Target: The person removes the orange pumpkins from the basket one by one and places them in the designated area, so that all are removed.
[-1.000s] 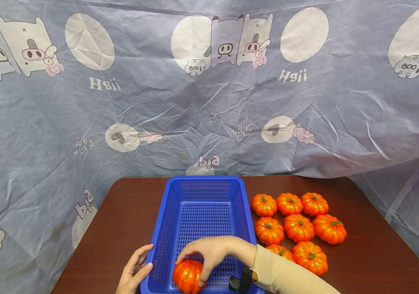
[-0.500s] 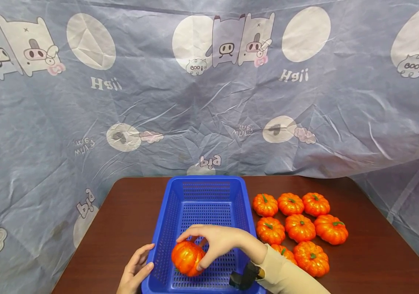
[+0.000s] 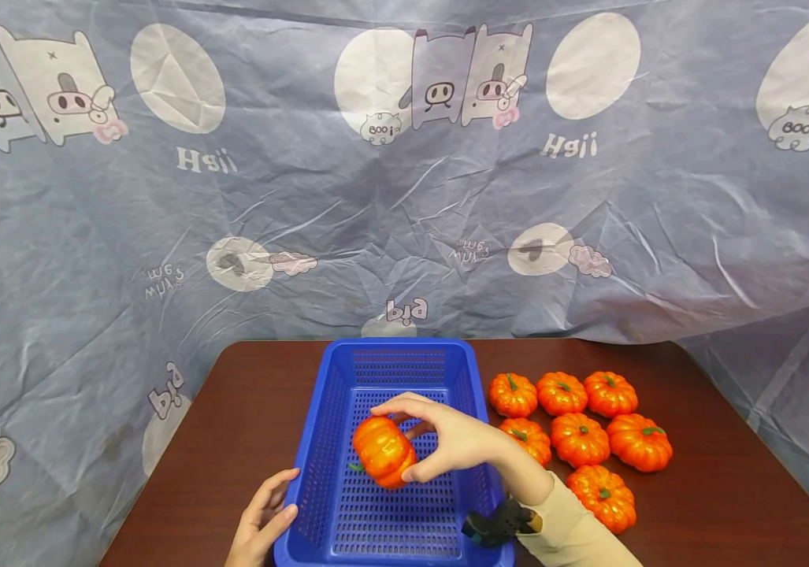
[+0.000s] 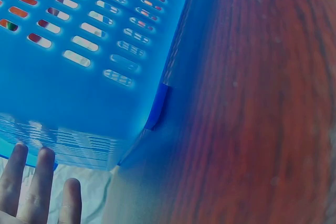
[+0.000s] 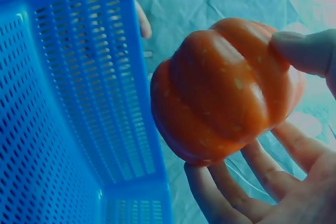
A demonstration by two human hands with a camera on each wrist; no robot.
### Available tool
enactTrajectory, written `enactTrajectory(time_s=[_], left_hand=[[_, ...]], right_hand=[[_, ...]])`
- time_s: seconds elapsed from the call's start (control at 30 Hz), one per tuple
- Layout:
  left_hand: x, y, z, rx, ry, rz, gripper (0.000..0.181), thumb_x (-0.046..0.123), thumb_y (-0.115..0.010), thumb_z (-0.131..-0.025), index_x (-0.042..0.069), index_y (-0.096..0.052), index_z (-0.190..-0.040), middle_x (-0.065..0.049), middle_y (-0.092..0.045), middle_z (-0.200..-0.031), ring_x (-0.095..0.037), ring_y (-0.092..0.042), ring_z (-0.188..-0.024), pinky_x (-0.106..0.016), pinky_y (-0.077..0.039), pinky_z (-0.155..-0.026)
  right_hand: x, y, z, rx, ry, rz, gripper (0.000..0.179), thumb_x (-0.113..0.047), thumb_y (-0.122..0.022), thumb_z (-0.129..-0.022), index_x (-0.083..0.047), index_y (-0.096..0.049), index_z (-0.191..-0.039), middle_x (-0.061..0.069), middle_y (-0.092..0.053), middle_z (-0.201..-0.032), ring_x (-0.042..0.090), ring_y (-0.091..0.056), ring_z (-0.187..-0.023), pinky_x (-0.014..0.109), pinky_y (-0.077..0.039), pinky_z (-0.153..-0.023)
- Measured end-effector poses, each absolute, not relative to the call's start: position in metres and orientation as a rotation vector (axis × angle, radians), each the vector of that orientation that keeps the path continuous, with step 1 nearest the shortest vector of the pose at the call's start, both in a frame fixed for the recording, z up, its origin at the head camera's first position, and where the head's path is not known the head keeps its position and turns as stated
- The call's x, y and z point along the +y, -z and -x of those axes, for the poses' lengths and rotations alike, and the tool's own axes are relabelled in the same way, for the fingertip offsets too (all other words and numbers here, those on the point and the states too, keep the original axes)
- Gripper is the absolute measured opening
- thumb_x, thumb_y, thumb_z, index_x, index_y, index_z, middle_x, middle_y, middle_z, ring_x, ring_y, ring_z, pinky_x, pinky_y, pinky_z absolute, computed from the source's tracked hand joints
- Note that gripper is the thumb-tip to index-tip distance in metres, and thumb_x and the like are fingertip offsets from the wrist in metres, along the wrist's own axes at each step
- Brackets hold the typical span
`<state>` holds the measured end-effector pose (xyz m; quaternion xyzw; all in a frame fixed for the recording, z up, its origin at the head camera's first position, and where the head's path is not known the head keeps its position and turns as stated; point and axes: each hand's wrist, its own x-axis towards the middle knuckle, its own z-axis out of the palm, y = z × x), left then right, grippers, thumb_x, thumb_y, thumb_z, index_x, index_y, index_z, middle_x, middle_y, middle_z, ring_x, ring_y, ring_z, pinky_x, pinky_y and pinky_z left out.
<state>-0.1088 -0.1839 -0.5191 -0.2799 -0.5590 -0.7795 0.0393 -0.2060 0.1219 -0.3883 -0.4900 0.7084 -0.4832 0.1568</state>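
Observation:
My right hand (image 3: 457, 441) grips a small glossy orange pumpkin (image 3: 383, 453) between thumb and fingers, above the blue plastic basket (image 3: 305, 425). The pumpkin is tilted, its green stem pointing left in the head view. In the right wrist view the thumb presses one side of the ribbed pumpkin (image 5: 220, 93), with the other fingers along the opposite side. My left hand (image 3: 258, 516) rests against the left rim of the basket near its front corner. Seen from the left wrist, straight fingers (image 4: 39, 187) lie at the perforated basket wall (image 4: 79, 93).
Several more pumpkins (image 3: 580, 439) sit in loose rows on the dark brown table (image 3: 716, 488), right of the basket. My right forearm (image 3: 567, 524) hides part of that group. A grey printed cloth (image 3: 404, 197) hangs behind and beside the table.
My right hand has raised the pumpkin from the basket's near end, moving it away from me and slightly right, turning it on its side. The left hand stays at the rim.

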Motion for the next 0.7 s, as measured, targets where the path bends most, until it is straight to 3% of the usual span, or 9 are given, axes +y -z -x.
enactTrajectory(time_s=[0.4,0.7], left_hand=[[-0.184,0.517,0.108,-1.735,2.396,0.832,0.045,-0.014,-0.034,-0.092,-0.009,-0.031,-0.136,-0.009,-0.055,-0.128,-0.023,-0.059,-0.109,-0.04,-0.054,-0.08],[-0.184,0.518,0.108,-1.71,2.397,0.86,0.045,-0.015,-0.033,-0.092,-0.011,-0.03,-0.136,-0.01,-0.054,-0.128,-0.023,-0.058,-0.109,-0.041,-0.054,-0.081]], right_hand=[[0.163,0.386,0.197,2.134,1.623,1.24,0.071,-0.009,-0.077,-0.074,-0.01,-0.044,-0.138,0.006,-0.043,-0.135,0.026,-0.046,-0.121,0.039,-0.048,-0.092],[0.196,0.392,0.184,2.172,1.847,1.25,0.073,0.008,-0.07,-0.077,0.002,-0.033,-0.14,0.021,-0.044,-0.132,0.021,-0.053,-0.113,0.036,-0.053,-0.083]])
